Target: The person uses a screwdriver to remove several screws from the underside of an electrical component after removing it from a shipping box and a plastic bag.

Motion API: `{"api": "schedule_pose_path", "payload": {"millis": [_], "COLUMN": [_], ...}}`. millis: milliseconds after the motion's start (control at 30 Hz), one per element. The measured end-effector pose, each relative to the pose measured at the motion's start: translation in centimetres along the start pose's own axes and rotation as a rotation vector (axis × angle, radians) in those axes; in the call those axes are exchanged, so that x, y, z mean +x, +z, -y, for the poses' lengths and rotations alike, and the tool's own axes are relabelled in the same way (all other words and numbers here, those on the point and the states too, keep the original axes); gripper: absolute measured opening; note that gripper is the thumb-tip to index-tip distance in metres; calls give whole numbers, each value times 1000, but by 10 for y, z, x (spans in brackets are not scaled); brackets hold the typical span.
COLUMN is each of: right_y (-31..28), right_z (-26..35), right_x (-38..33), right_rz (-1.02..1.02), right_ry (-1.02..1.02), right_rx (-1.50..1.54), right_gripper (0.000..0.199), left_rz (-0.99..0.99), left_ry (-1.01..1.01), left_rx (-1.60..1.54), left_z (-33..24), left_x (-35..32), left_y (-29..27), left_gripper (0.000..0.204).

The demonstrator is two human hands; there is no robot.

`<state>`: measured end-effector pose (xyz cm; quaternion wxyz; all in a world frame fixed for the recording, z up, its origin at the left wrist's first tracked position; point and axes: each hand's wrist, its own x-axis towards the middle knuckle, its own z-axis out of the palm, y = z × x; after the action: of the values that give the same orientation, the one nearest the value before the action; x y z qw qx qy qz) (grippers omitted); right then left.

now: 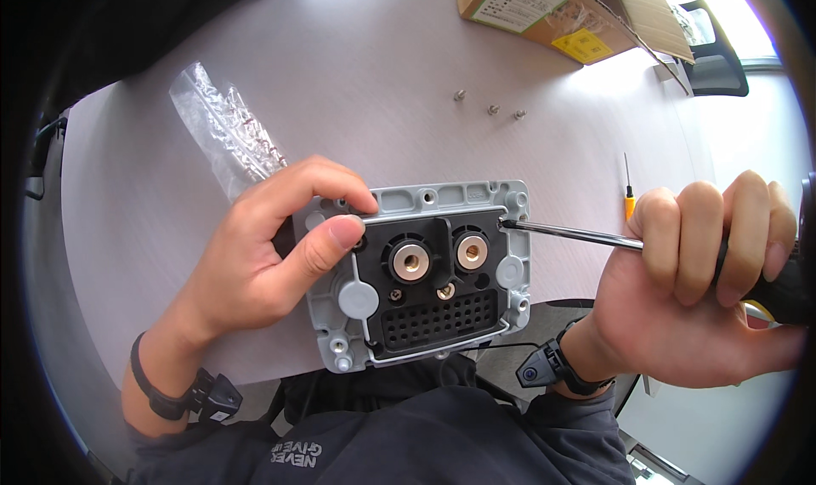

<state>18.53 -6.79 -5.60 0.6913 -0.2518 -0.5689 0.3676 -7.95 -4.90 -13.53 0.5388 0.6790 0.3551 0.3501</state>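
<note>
A grey metal connector housing (520, 302) with a black plastic insert (455, 302) is tilted up at the table's near edge. Two round brass-coloured terminals (410, 261) and a grid of small holes show on the insert. My left hand (246, 260) grips the housing's upper left corner, thumb and forefinger over its face; the other fingers are hidden. My right hand (680, 272) is closed round the dark handle of a screwdriver (578, 234). Its shaft points left, and the tip meets the insert's upper right corner, where any screw is too small to make out.
A clear plastic bag of screws (229, 132) lies beyond my left hand. Several loose screws (493, 110) stand farther back. A small yellow-handled screwdriver (629, 198) lies at the right, and an open cardboard box (544, 17) stands at the far right.
</note>
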Motion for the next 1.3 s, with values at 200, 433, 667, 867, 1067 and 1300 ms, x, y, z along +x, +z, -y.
{"api": "schedule_pose_path", "payload": {"millis": [200,433,667,867,1067,1300], "right_y": [4,8,10,11,7,2], "right_z": [0,1,5,10,21,28], "right_x": [2,3,4,5,12,21], "right_rz": [12,23,38,47,58,82], "right_ry": [-1,-1,-3,-3,14,31], "right_rx": [-4,-13,-7,-3,0,24], "right_gripper": [29,29,29,29,29,29], "left_rz": [-1,3,1,8,5,3], "left_ry": [15,2,19,18,23,1], "left_rx": [33,42,42,35,38,32], "left_z": [3,2,4,4,4,4], "left_x": [-1,0,-1,-2,-1,0], "left_y": [1,0,-1,-1,0,-1], "left_gripper": [21,21,21,21,21,23]}}
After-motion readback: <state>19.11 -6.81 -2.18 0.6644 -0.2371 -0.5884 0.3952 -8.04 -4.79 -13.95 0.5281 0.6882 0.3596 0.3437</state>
